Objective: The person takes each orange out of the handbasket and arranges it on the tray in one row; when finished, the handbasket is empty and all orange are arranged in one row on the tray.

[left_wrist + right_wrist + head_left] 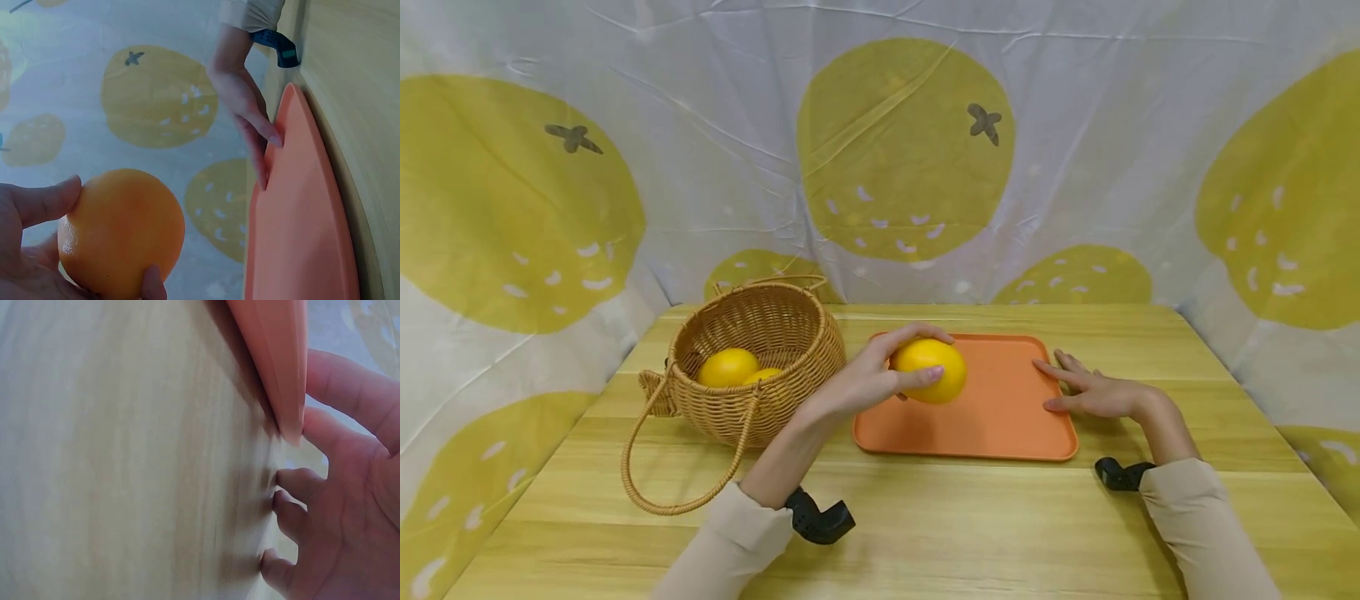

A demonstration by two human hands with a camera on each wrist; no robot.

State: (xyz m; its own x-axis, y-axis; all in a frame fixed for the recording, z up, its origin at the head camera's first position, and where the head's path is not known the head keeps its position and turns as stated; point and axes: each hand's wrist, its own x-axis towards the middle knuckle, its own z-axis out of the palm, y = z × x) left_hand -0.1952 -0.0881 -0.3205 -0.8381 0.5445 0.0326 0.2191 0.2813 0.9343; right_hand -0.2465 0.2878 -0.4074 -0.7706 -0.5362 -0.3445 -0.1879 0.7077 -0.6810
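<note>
My left hand (867, 382) grips a yellow-orange orange (951, 372) between its thumb and fingers, held in the air above the left part of an orange tray (1007, 417). In the left wrist view the orange (128, 228) is apart from the tray (300, 219). My right hand (1105, 395) is at the tray's right edge. Its thumb and index finger touch the rim (284, 375), while the other fingertips rest on the table. Left of the tray stands a wicker basket (805, 375) with one orange (728, 367) and part of another (763, 376) showing inside.
The basket's looped handle (632, 467) hangs down over its front-left side. The wooden table (970, 525) bears everything. A white cloth (722, 150) printed with large yellow fruit hangs behind and at both sides. Each wrist wears a black device (820, 518).
</note>
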